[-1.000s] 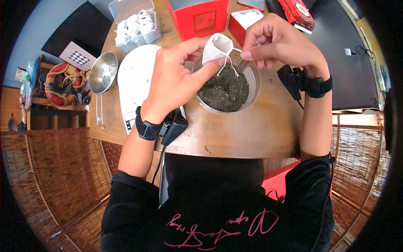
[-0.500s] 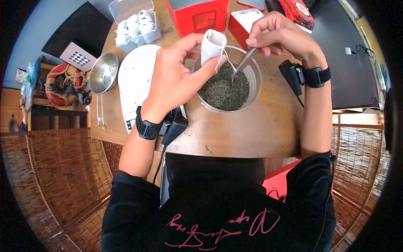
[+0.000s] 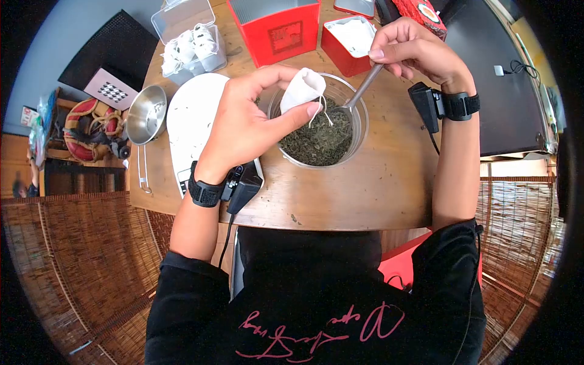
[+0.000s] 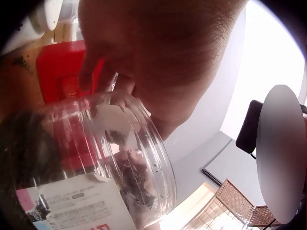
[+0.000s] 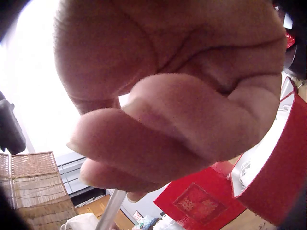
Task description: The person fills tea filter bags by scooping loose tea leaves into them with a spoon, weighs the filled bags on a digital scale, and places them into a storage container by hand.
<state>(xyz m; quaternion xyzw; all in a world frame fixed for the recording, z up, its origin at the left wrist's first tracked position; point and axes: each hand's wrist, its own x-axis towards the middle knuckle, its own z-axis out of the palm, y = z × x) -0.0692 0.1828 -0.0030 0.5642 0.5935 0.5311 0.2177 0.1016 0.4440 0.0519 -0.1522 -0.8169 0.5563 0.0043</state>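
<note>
In the head view my left hand [image 3: 252, 118] pinches a small white drawstring bag [image 3: 302, 91] between thumb and fingers, its mouth gaping and its strings dangling. The bag overlaps the left side of a clear plastic tub [image 3: 363, 131] holding dark green dried leaves [image 3: 319, 141]. My right hand [image 3: 420, 55] grips the upper end of a metal spoon [image 3: 367, 85], which slants down into the tub, its lower end at the leaves. From the left wrist the tub's clear wall [image 4: 158, 167] and paper label [image 4: 81, 206] show. The right wrist view has the spoon handle [image 5: 111, 211] below curled fingers.
A white scale [image 3: 194, 115] lies left of the tub, beside a steel pan [image 3: 147, 112]. Behind stand a clear box [image 3: 214, 61] of filled white bags, a tall red box [image 3: 277, 36] and a red tin [image 3: 340, 55] with white contents. Leaf crumbs dot the wooden table [image 3: 365, 201].
The spoon has swung from beside the bag's mouth, through the middle of the leaves, to the tub's right side. The bag now leans lower over the tub, still in my left hand.
</note>
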